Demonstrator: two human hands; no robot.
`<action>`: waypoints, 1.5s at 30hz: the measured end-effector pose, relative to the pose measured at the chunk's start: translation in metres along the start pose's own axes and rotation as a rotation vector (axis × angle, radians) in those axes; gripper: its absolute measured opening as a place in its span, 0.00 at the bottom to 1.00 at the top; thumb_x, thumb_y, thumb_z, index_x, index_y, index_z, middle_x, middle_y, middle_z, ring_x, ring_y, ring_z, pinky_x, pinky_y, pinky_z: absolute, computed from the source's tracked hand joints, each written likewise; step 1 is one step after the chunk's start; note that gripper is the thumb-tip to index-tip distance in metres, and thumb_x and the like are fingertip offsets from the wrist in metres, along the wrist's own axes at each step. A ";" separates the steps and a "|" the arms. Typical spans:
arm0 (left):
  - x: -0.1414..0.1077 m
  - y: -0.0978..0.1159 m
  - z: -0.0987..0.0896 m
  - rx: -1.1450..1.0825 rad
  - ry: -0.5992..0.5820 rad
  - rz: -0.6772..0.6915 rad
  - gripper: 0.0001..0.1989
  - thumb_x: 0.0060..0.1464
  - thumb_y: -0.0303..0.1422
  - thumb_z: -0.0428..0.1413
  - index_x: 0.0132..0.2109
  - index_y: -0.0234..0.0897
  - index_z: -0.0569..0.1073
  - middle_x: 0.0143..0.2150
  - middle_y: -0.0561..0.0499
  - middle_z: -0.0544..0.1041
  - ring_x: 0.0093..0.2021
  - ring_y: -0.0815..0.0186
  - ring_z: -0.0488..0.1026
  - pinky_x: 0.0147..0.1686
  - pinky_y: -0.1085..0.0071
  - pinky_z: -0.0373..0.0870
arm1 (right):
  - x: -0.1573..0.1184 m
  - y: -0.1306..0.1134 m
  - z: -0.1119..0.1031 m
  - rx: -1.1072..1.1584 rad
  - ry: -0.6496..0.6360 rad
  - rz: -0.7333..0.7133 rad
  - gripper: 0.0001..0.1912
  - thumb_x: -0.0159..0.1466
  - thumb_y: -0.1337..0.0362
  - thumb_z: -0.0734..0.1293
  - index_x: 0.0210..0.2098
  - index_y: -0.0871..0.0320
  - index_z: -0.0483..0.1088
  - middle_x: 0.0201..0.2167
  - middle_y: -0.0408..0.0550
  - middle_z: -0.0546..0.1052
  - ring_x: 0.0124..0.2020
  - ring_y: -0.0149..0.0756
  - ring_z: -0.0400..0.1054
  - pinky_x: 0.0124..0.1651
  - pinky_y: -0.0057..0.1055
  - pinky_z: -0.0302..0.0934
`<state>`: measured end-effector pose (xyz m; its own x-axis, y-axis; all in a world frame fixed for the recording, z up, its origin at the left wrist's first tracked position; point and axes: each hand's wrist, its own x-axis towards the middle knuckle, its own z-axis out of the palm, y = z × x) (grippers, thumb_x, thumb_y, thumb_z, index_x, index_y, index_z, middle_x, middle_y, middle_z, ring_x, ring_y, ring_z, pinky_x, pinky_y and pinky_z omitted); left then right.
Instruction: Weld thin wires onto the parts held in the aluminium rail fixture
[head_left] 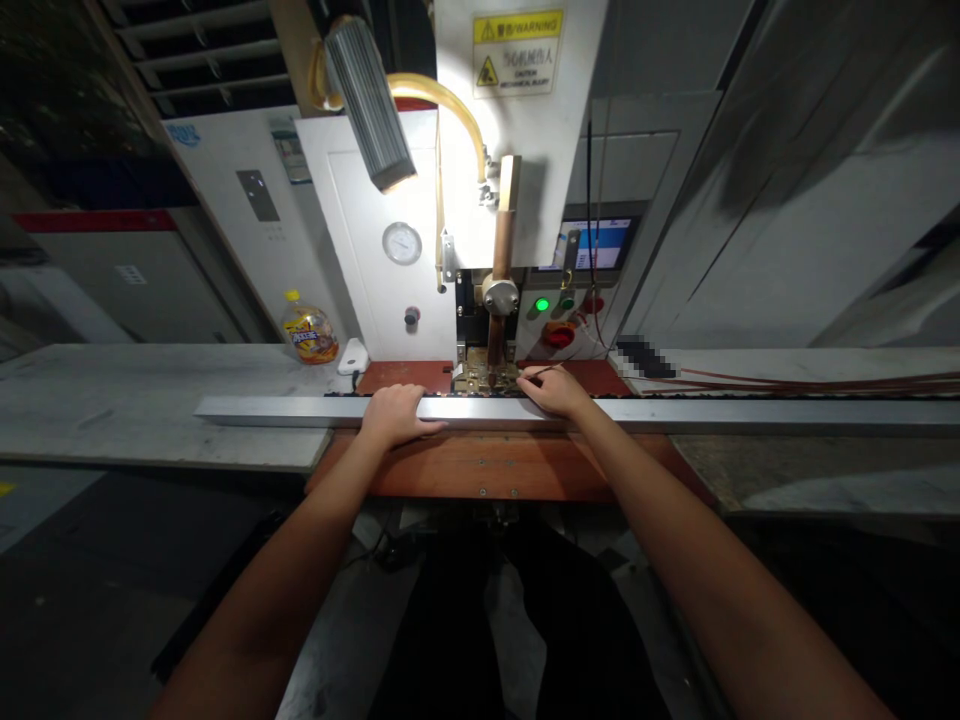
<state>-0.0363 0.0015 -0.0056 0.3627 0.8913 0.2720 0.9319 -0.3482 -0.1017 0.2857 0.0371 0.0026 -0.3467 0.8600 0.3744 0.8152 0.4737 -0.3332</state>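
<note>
A long silver metal bar [480, 410] lies across the front of a spot-welding machine. My left hand [396, 412] grips it left of the electrode, fingers over the top and thumb along the front face. Just right of the electrode tip, my right hand [553, 390] is closed in a pinch, its wrist above the bar. A thin dark wire [564, 358] seems to run from these fingertips up to the right. The copper-coloured upper electrode [496, 345] comes down over a small brass-coloured fixture [472, 372] behind the bar. A row of small dark pieces shows along the bar's back edge.
Brown rods or wires [787, 380] lie on the right-hand table. A yellow-capped bottle [309, 330] and a white device [352, 357] stand on the left table [172, 385]. The machine has a lit green button [542, 304], a red knob [559, 334] and a gauge [402, 243].
</note>
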 end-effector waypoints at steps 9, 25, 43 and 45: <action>-0.004 0.002 0.000 0.010 0.027 0.007 0.32 0.49 0.61 0.55 0.46 0.38 0.74 0.44 0.43 0.79 0.46 0.51 0.75 0.43 0.61 0.66 | -0.003 -0.001 0.000 -0.042 0.008 -0.006 0.15 0.66 0.59 0.61 0.35 0.54 0.80 0.40 0.49 0.84 0.43 0.42 0.77 0.49 0.32 0.65; -0.009 0.002 0.005 0.003 0.092 0.013 0.31 0.48 0.61 0.57 0.45 0.39 0.73 0.44 0.43 0.79 0.45 0.51 0.73 0.42 0.60 0.64 | -0.008 -0.002 0.001 -0.079 0.034 0.015 0.16 0.66 0.58 0.61 0.38 0.52 0.81 0.42 0.48 0.84 0.46 0.44 0.77 0.51 0.33 0.66; -0.014 0.004 0.006 -0.039 0.092 -0.016 0.32 0.48 0.61 0.57 0.48 0.40 0.73 0.46 0.41 0.78 0.47 0.50 0.71 0.46 0.58 0.62 | -0.013 -0.003 0.001 -0.079 0.063 -0.003 0.15 0.66 0.58 0.62 0.37 0.51 0.81 0.41 0.46 0.84 0.45 0.43 0.77 0.51 0.34 0.66; -0.014 0.004 0.007 -0.031 0.097 -0.014 0.32 0.48 0.61 0.57 0.48 0.39 0.73 0.45 0.41 0.78 0.46 0.51 0.71 0.46 0.58 0.63 | -0.014 -0.004 0.001 -0.080 0.064 -0.009 0.15 0.66 0.58 0.61 0.37 0.51 0.80 0.41 0.46 0.84 0.45 0.43 0.77 0.51 0.34 0.66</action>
<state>-0.0376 -0.0106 -0.0164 0.3462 0.8642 0.3651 0.9357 -0.3462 -0.0679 0.2869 0.0239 -0.0022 -0.3262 0.8407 0.4323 0.8475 0.4627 -0.2602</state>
